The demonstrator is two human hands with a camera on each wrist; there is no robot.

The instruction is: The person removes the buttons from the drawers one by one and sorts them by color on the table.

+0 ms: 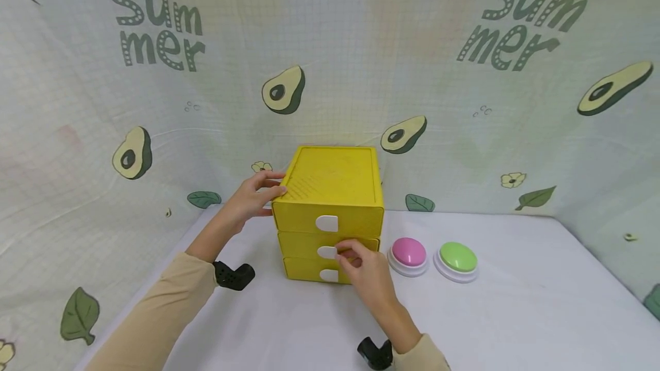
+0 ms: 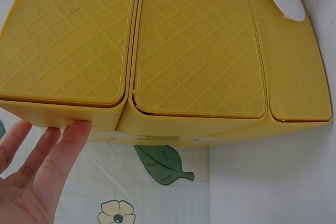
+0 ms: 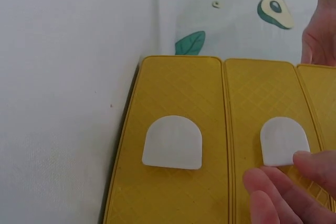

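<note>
A yellow three-drawer box [image 1: 330,176] stands on the white table, each drawer front bearing a white tab handle. In the head view my left hand [image 1: 254,198] rests against the box's left side near the top. The left wrist view shows those fingers [image 2: 63,145] extended against the top drawer's side. My right hand [image 1: 368,273] is at the middle drawer, where its thumb and forefinger pinch the edge of the white handle [image 3: 283,141]. Below it is the bottom drawer's handle [image 3: 172,142], untouched. All three drawers appear closed.
Right of the box sit a pink push button [image 1: 409,252] and a green push button [image 1: 458,257], both on white bases. Behind the white table [image 1: 515,302] hangs a cloth [image 1: 330,33] printed with avocados, leaves and lettering. It also covers the left and right sides.
</note>
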